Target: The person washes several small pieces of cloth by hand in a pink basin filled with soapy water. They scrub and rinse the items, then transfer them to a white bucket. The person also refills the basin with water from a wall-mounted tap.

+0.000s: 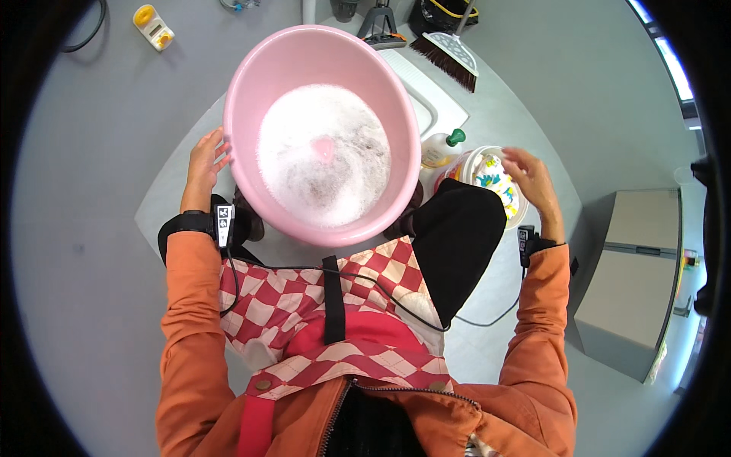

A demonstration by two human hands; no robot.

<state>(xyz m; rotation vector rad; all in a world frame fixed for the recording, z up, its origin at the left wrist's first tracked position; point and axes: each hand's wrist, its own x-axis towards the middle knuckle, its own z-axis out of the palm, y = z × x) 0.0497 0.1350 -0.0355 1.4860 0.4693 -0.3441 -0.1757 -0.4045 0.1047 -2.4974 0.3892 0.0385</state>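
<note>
A large pink basin (245, 99) holds sudsy water, white foam covering most of its surface. It stands on the floor between my feet. My left hand (207, 164) is at the basin's left side, fingers spread and fingertips by the outer wall; whether they touch it I cannot tell. My right hand (533, 181) hovers at the right edge of a white bucket (519, 215), its fingers loosely curved and apart. White fabric (493, 177) with blue, green and yellow patches lies in the bucket. Beside it stands a bottle with a green top (442, 149).
Behind the basin's right side lies a white ribbed fixture (434, 103). A broom (451, 57) and a black-lined bin (444, 14) stand farther back. A yellow-and-white device (153, 27) is at the far left. A grey cabinet (632, 282) stands right. Cables cross my lap.
</note>
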